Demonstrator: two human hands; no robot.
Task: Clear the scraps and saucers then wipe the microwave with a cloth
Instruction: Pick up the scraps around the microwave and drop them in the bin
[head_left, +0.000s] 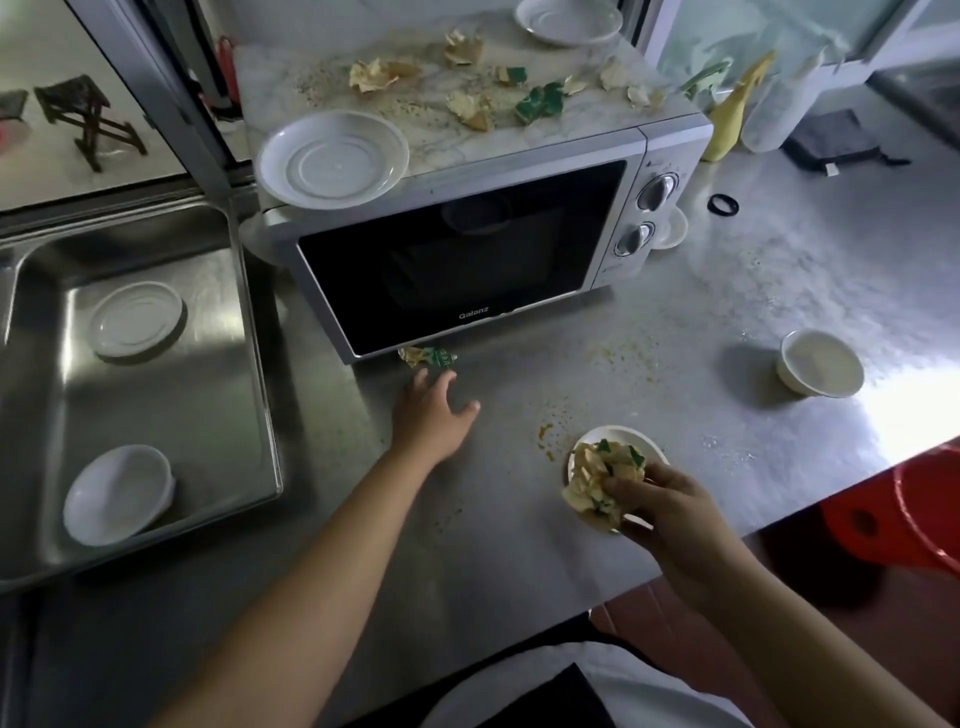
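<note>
A silver microwave (467, 249) stands on the steel counter. Its top carries several crumpled paper scraps (371, 75), crumbs, a white saucer (332, 158) over the front left corner and another saucer (569, 21) at the back. One green and tan scrap (427, 357) lies on the counter at the microwave's front edge. My left hand (431, 410) reaches toward it with fingers spread, just short of it. My right hand (660, 506) grips a white saucer (618, 436) piled with scraps (605, 480), thumb pressing on the pile.
A steel sink (249, 395) at the left holds two white saucers (136, 319) (118, 493). A white bowl (821, 364) sits on the counter (519, 519) at the right. A dark cloth (836, 137), bottles and a black ring lie beyond the microwave. A red bin (914, 514) stands below the counter edge.
</note>
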